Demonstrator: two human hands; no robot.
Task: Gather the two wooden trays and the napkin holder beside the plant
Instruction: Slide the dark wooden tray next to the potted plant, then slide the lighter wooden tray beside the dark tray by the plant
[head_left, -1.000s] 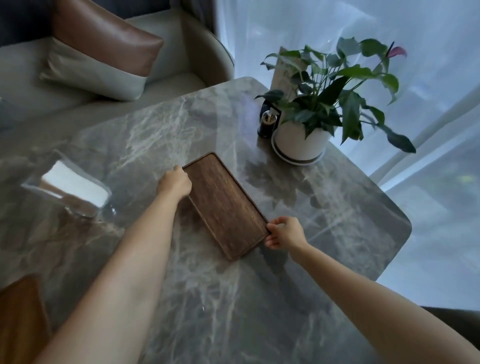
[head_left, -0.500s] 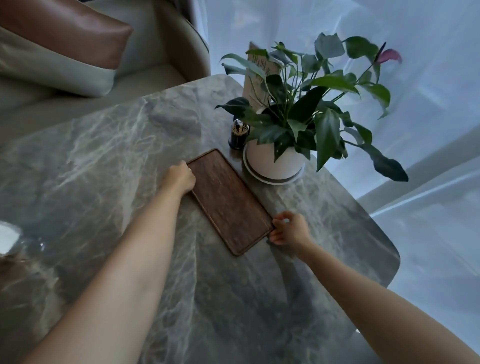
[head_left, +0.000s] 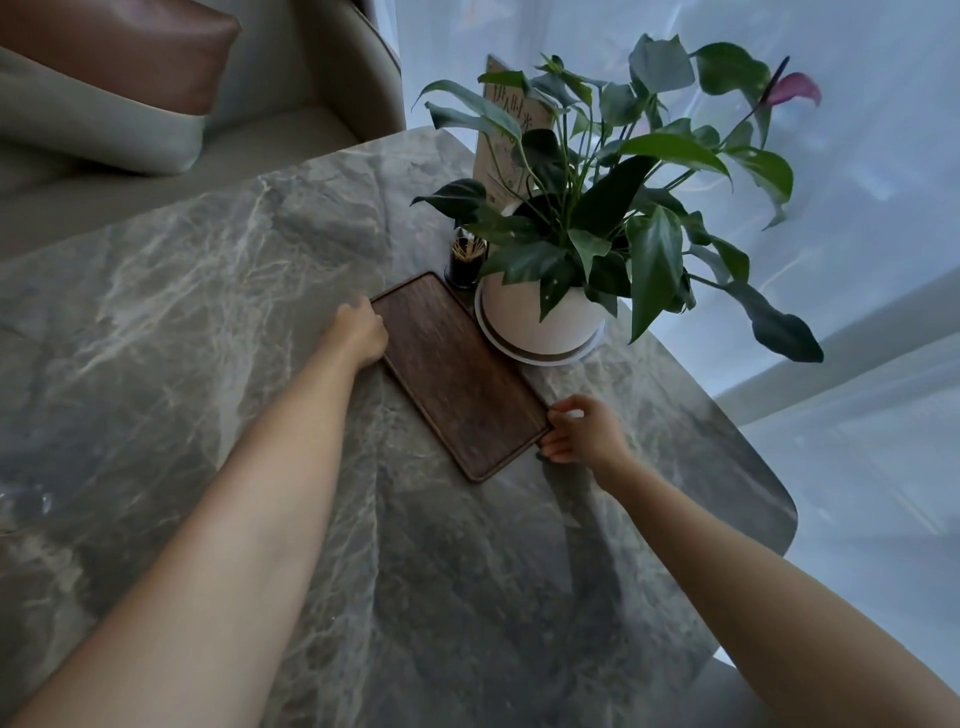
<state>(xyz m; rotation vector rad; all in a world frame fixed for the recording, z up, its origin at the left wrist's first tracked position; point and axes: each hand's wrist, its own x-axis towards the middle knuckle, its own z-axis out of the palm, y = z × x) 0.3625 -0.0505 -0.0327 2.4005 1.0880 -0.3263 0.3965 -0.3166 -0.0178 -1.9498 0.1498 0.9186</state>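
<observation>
A dark wooden tray (head_left: 457, 371) lies flat on the marble table (head_left: 208, 291), its far long edge close against the white pot of the plant (head_left: 540, 317). My left hand (head_left: 358, 330) grips the tray's far left corner. At the near right corner my right hand (head_left: 584, 431) has its fingers curled on the tray's short edge. The second wooden tray and the napkin holder are out of view.
A small dark toothpick holder (head_left: 465, 262) stands just beyond the tray, left of the pot. A menu card (head_left: 511, 124) rises behind the leaves. A cushioned armchair (head_left: 156, 104) sits past the table's far edge. The table's right edge runs near a sheer curtain (head_left: 857, 260).
Both hands have slid the tray away from me and to the right until it rests next to the pot. The view swung right, so the napkin holder and second tray left the frame.
</observation>
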